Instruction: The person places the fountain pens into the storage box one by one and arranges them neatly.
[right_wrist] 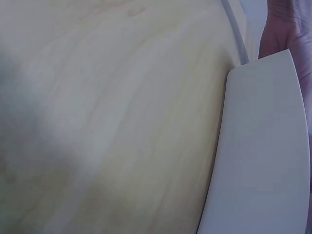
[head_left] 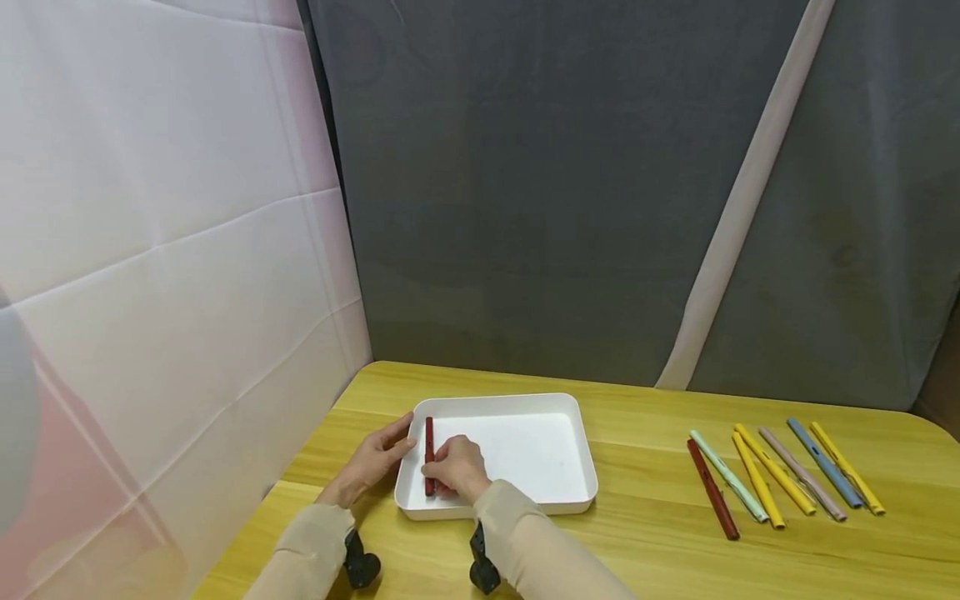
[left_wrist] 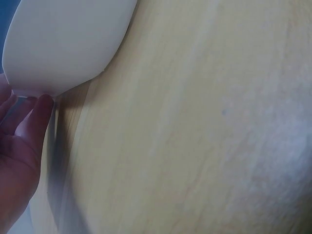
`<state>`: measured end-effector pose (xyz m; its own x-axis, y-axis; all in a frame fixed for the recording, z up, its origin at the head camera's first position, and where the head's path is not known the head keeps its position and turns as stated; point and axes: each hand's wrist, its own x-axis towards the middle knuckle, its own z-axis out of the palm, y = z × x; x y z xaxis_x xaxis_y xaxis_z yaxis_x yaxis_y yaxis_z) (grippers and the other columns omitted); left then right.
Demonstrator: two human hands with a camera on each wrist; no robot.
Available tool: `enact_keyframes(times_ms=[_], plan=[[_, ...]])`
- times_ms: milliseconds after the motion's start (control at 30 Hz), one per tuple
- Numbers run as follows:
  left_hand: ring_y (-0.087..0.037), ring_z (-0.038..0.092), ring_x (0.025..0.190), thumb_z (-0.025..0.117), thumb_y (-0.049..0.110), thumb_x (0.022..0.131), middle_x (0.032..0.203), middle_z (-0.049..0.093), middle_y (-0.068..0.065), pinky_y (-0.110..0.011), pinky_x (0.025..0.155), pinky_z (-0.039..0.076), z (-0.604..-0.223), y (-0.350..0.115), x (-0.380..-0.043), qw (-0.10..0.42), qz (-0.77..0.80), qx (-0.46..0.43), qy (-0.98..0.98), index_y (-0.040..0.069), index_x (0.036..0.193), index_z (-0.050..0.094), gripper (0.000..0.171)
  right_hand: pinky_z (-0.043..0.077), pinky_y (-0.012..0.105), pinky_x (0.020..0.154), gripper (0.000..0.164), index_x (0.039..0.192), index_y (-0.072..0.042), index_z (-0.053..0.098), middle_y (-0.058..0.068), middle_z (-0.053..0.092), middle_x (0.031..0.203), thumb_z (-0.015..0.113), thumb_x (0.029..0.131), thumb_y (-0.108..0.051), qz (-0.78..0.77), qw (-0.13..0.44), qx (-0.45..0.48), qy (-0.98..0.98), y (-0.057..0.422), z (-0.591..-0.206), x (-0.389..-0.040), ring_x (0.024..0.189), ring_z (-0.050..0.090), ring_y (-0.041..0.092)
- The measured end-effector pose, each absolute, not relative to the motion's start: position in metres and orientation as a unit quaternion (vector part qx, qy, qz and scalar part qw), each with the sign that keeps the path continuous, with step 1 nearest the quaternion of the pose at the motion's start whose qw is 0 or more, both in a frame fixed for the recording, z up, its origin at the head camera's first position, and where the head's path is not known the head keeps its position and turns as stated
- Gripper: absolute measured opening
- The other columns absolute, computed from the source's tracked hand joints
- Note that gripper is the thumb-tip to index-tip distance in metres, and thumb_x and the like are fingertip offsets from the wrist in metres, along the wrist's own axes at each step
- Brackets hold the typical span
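Note:
A dark red pen [head_left: 429, 437] lies lengthwise near the left side inside a shallow white tray [head_left: 525, 507]. My right hand [head_left: 459, 467] reaches over the tray's near rim and pinches the pen's lower half; its fingertips are partly hidden. At the tray's left wall my left hand [head_left: 372, 461] touches the outside with extended fingers and thumb. The left wrist view has that hand [left_wrist: 22, 146] against the end of the tray [left_wrist: 68, 44]. From the right wrist, the tray's outer wall [right_wrist: 263, 146] hides most of the right hand [right_wrist: 287, 31].
On the right of the wooden table [head_left: 637, 467] lie several pens: a dark red pen [head_left: 712, 490], a mint pen [head_left: 727, 477], yellow ones, a pink pen [head_left: 802, 475] and a blue pen [head_left: 825, 463]. A white curtain [head_left: 187, 250] borders the left, a grey curtain [head_left: 525, 208] the back.

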<state>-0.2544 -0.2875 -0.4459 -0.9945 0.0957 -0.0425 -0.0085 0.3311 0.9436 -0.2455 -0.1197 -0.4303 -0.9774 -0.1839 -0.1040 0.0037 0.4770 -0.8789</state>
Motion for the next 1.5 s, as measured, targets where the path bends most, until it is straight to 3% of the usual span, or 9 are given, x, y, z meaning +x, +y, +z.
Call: enact_keyframes(times_ms=[633, 1067, 1300, 1500], plan=[[-0.039, 0.027, 0.137, 0.051, 0.014, 0.097, 0.151, 0.025, -0.024, -0.05, 0.109, 0.029, -0.4463, -0.2867, -0.2535, 0.053, 0.582, 0.039, 0.811, 0.001, 0.147, 0.026, 0.057, 0.038, 0.016, 0.033, 0.023, 0.065, -0.007, 0.055, -0.002, 0.047, 0.046, 0.075, 0.075, -0.008, -0.495, 0.064, -0.069, 0.864, -0.1257, -0.4327, -0.2456, 0.035, 0.041, 0.004], [-0.039, 0.028, 0.137, 0.049, 0.012, 0.098, 0.15, 0.027, -0.024, -0.05, 0.109, 0.03, -0.4452, -0.2874, -0.2513, 0.05, 0.585, 0.04, 0.808, 0.001, 0.147, 0.027, 0.055, 0.037, 0.017, 0.037, 0.02, 0.079, -0.004, 0.059, -0.001, 0.05, 0.05, 0.076, 0.077, -0.012, -0.479, 0.066, -0.077, 0.872, -0.1272, -0.431, -0.2408, 0.04, 0.044, 0.006], [-0.036, 0.033, 0.133, 0.049, 0.009, 0.097, 0.148, 0.029, -0.025, -0.045, 0.108, 0.034, -0.449, -0.2876, -0.2535, 0.045, 0.606, 0.043, 0.793, -0.002, 0.146, 0.027, 0.055, 0.036, 0.017, 0.04, 0.019, 0.079, -0.003, 0.062, -0.002, 0.052, 0.056, 0.077, 0.076, -0.014, -0.46, 0.051, -0.088, 0.882, -0.1273, -0.4324, -0.2403, 0.043, 0.047, 0.007], [-0.038, 0.033, 0.134, 0.05, 0.01, 0.097, 0.148, 0.029, -0.025, -0.049, 0.108, 0.032, -0.4489, -0.2874, -0.2526, 0.047, 0.608, 0.039, 0.791, -0.001, 0.146, 0.026, 0.055, 0.037, 0.018, 0.042, 0.016, 0.08, -0.003, 0.063, -0.001, 0.054, 0.058, 0.076, 0.076, -0.011, -0.465, 0.048, -0.092, 0.879, -0.1284, -0.433, -0.2405, 0.045, 0.05, 0.008]])
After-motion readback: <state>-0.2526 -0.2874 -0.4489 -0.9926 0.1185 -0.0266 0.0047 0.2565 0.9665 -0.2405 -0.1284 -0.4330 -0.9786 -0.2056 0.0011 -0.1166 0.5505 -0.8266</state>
